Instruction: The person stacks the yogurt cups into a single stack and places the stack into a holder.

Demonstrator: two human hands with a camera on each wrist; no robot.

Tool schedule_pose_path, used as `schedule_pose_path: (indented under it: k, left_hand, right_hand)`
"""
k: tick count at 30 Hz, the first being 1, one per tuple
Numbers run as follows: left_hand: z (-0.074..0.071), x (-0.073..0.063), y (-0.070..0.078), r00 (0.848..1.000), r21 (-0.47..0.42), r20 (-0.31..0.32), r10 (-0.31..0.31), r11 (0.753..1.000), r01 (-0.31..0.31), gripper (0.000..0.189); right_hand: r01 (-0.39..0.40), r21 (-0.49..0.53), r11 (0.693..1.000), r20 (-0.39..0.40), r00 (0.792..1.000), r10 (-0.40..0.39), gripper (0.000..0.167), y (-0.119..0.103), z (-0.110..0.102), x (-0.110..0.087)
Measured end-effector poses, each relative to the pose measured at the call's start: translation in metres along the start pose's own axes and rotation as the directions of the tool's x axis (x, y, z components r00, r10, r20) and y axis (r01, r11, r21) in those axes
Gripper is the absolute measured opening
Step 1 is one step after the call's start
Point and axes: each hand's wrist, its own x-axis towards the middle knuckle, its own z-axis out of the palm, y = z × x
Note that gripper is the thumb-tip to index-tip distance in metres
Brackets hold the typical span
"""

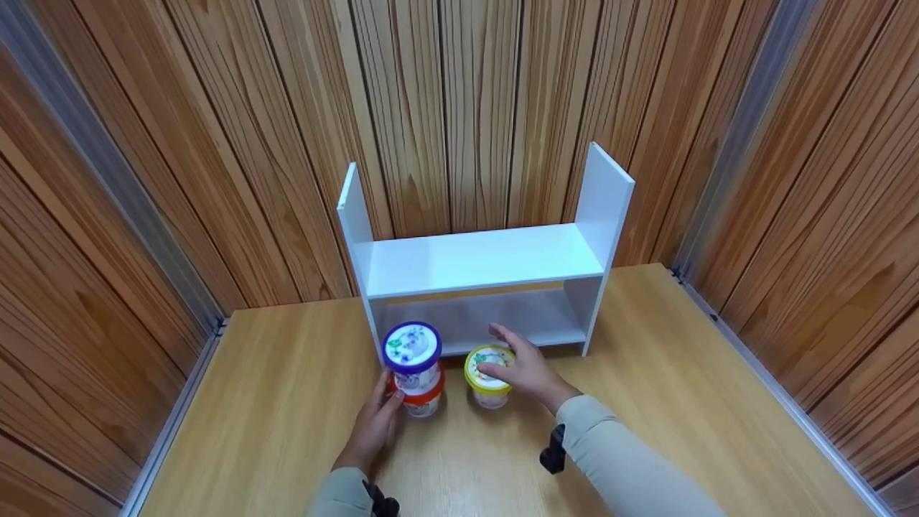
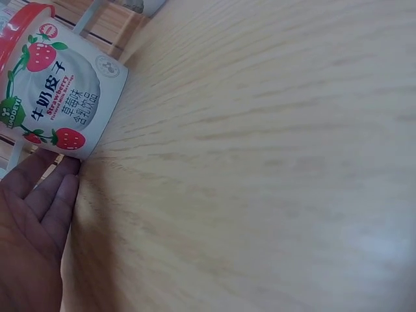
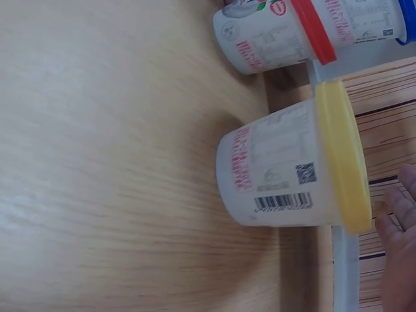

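Note:
A blue-lidded tub [image 1: 412, 348] stands on a red-lidded tub [image 1: 422, 402], a strawberry milk drink by its label. My left hand [image 1: 375, 416] is at the left side of the lower tub, thumb towards the near side. In the left wrist view its fingers [image 2: 49, 195] look fairly straight and reach the tub's base; some fingertips are hidden. A yellow-lidded tub [image 3: 286, 169] stands upright on the table, apart from the stack. My right hand [image 1: 528, 370] is spread beside and over its lid, with a gap to the lid in the right wrist view.
Behind the tubs stands a white two-tier shelf [image 1: 488, 258] with upright side panels. The wooden table [image 1: 287, 388] reaches back to wood-panelled walls [image 1: 474, 108], and metal rails [image 1: 176, 416] run along both sides.

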Motion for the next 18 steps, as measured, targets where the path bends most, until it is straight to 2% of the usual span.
schedule_pose_path:
  k: [13, 18]
  left_hand:
    - [0.001, 0.002, -0.001, 1.0, -0.001, 0.008, -0.009, 1.0, 0.009, 0.087]
    - [0.001, 0.006, 0.0, 1.0, -0.023, 0.0, 0.02, 1.0, -0.02, 0.085]
  right_hand:
    - [-0.024, -0.007, 1.0, -0.004, 1.0, 0.024, 0.091, 0.015, 0.004, -0.005]
    - [-0.004, -0.04, 0.999, -0.018, 1.0, 0.003, 0.094, 0.02, 0.004, -0.003]
